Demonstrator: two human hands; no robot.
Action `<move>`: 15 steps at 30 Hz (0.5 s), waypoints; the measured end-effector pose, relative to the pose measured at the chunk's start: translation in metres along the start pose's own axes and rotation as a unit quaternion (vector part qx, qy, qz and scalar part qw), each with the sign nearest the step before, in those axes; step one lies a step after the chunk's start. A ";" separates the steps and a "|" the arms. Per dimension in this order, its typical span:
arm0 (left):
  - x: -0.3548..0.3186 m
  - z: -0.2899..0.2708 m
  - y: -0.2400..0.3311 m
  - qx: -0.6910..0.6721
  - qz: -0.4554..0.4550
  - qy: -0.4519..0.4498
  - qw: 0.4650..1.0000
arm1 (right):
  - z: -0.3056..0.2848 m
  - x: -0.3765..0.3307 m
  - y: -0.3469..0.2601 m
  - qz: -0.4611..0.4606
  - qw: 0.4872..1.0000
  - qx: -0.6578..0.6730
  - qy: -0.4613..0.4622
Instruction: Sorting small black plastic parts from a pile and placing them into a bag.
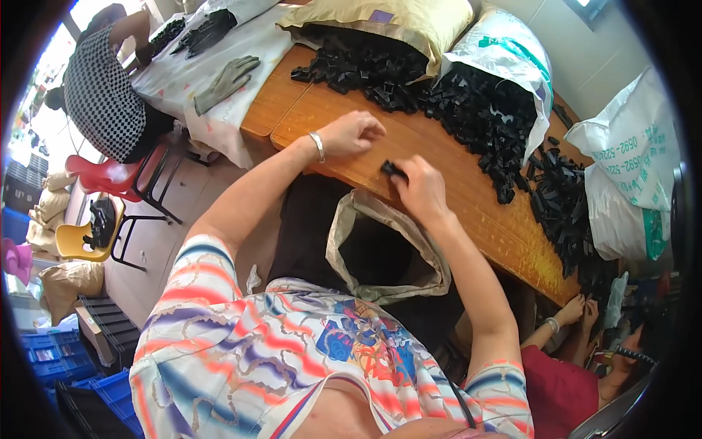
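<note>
My right hand (pixel 423 192) pinches a small black plastic part (pixel 393 170) at the near edge of the wooden table (pixel 322 113). To its left, my left hand (pixel 352 134) is over the tabletop, fingers loosely bent and apart from the thumb, with nothing visible in them. An open woven sack (pixel 338 252) with a rolled rim sits at my lap below both hands; its inside is too dark to make out. Beyond my hands, a heap of black plastic parts (pixel 479 117) spreads over the table.
A yellowish sack (pixel 409 22) and a white sack (pixel 504 36) spill parts at the back. A grey glove (pixel 227 84) lies on the covered table at left. One person (pixel 106 88) is at far left, another (pixel 563 380) at lower right. Red (pixel 110 175) and yellow chairs (pixel 91 238) stand left.
</note>
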State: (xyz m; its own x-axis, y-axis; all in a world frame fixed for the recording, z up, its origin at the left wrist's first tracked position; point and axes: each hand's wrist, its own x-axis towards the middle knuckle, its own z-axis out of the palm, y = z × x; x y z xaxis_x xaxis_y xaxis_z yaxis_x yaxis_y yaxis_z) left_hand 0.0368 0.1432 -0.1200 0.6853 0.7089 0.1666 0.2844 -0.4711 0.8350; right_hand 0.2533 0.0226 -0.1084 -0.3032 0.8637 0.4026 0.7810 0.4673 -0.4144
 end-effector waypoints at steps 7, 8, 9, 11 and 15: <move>0.050 -0.014 0.001 0.357 0.077 0.248 0.897 | -0.003 -0.106 -0.039 0.010 0.992 0.081 -0.091; 0.055 -0.015 -0.004 0.355 0.079 0.247 0.898 | 0.001 -0.113 -0.035 0.014 0.988 0.070 -0.134; 0.060 -0.015 -0.006 0.371 0.068 0.217 0.900 | 0.001 -0.114 -0.035 0.021 0.982 0.059 -0.176; 0.062 -0.014 -0.010 0.394 0.073 0.197 0.895 | 0.001 -0.109 -0.032 0.009 0.986 0.102 -0.134; 0.043 0.002 0.005 0.397 0.128 0.162 0.894 | -0.017 -0.059 -0.013 -0.041 0.993 0.114 0.004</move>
State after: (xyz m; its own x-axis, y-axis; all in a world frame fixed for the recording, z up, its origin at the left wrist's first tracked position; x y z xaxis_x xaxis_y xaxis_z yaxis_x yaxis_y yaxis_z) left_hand 0.0690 0.1705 -0.1098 0.6018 0.5793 0.5498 0.6207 -0.7724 0.1346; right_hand 0.2698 -0.0376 -0.1129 -0.3564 0.8195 0.4487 0.6091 0.5680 -0.5535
